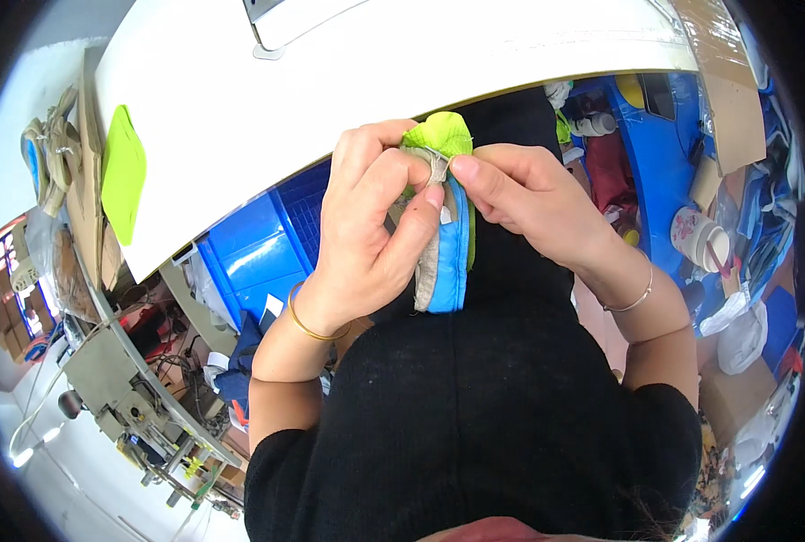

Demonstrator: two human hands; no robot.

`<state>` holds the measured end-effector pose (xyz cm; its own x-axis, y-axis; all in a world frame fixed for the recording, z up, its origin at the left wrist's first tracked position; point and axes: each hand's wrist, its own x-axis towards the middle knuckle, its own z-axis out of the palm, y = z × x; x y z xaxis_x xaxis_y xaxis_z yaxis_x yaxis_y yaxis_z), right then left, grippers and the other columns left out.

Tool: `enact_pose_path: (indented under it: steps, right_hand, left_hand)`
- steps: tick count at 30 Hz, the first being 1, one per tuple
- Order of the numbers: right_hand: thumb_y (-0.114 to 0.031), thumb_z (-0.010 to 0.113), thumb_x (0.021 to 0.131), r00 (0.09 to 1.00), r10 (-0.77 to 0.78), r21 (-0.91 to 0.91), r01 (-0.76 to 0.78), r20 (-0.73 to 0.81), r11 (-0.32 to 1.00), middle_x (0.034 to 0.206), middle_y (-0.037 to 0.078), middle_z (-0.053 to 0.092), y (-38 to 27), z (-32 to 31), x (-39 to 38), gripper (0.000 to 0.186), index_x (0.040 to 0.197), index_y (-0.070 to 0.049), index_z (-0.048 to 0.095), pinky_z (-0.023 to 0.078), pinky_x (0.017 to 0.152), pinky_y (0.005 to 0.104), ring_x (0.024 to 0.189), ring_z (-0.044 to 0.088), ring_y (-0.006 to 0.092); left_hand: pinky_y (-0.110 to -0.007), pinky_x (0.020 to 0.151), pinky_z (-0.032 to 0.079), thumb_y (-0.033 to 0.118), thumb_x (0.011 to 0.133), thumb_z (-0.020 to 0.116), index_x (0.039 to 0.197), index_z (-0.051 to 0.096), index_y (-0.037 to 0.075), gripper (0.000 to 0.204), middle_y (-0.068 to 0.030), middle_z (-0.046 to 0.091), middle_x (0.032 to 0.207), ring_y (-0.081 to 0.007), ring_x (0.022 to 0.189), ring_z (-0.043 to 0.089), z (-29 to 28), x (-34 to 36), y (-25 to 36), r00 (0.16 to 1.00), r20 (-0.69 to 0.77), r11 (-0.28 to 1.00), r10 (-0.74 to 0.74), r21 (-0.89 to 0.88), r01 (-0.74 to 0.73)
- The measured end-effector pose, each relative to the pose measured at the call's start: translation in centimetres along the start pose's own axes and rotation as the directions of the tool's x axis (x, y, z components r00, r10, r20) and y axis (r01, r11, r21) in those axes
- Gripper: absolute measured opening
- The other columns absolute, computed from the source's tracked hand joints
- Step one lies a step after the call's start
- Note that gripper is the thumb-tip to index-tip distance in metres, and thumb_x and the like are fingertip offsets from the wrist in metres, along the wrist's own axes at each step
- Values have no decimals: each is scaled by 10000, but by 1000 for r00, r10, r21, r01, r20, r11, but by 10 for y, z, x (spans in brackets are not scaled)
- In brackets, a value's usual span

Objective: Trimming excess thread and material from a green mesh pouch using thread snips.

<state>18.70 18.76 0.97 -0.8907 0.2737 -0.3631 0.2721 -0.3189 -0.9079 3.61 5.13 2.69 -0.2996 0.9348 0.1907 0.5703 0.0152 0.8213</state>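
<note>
Between my two hands, just past the table's near edge, is a fabric piece that looks like a shoe upper (452, 262), with a blue band, a beige edge and lime-green parts. My left hand (366, 212) pinches its beige upper edge between thumb and fingers. On the other side, my right hand (533, 194) grips the same edge with thumb and forefinger, close to the left fingertips. The lime-green end sticks up above the fingers, and the blue side hangs down in front of my black top. Fingers hide part of the edge where the two hands meet.
A lime-green sole-shaped piece (124, 176) lies at the left of the white table (402, 63). Blue bins (253, 244) stand below the table. Further left are a machine (131, 406) and stacked beige pieces (55, 149). At right are a white tub (698, 237) and cardboard (723, 90).
</note>
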Motion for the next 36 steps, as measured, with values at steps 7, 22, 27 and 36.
enact_pose_path:
  steps: [7,22,27,36]
  right_hand:
    - [-366,617,990,973,-226,-254,208,-45,945,633,25,495,-4,1,4,426,783,6,630,375,552,262,606,455,79]
    - [-184,702,939,876,-480,-453,406,-55,793,727,-22,558,-21,-21,13,179,890,-21,650,395,641,224,708,471,41]
    - [-209,717,932,840,-540,-442,469,-43,765,707,-15,533,-24,-8,5,192,897,-33,650,379,602,227,657,468,57]
    - [-81,711,769,735,-667,-422,647,124,635,719,104,531,-28,1,10,166,803,-45,552,415,592,323,639,525,292]
  left_hand:
    - [-430,952,394,47,778,686,863,622,51,106,-231,447,1394,-352,1164,440,-1,-3,4,996,-46,984,82,163,-74]
    - [-335,710,404,-9,715,672,775,600,27,100,-103,486,890,-253,812,480,-19,-12,25,992,-125,985,9,174,13]
    - [-304,750,451,5,773,705,808,605,20,107,-120,557,979,-231,883,540,-21,-16,13,997,-72,992,-3,123,12]
    - [-298,792,473,70,818,731,800,626,23,117,-119,612,1100,-199,933,580,-24,-1,12,986,81,958,-143,-238,159]
